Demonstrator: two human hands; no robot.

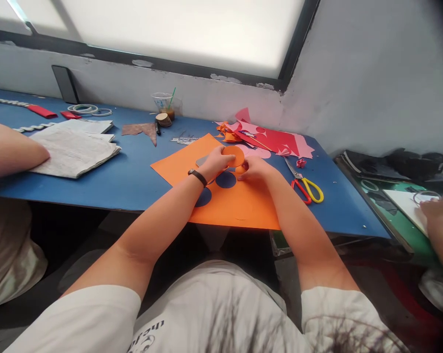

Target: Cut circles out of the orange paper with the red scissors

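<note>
hands [216,164], orange disc [235,156] — scissors [299,179], scraps [230,136] nearby

Left grip [225,156] pinches; right grip [245,170] curls beside it

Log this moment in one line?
left hand: holds orange disc | right hand: beside orange disc | orange sheet: round holes, on blue table

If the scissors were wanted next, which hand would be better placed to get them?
Probably the right hand: the scissors lie on its side of the orange sheet. The left hand is farther off, holds an orange disc, and would need to reach past the right one.
</note>
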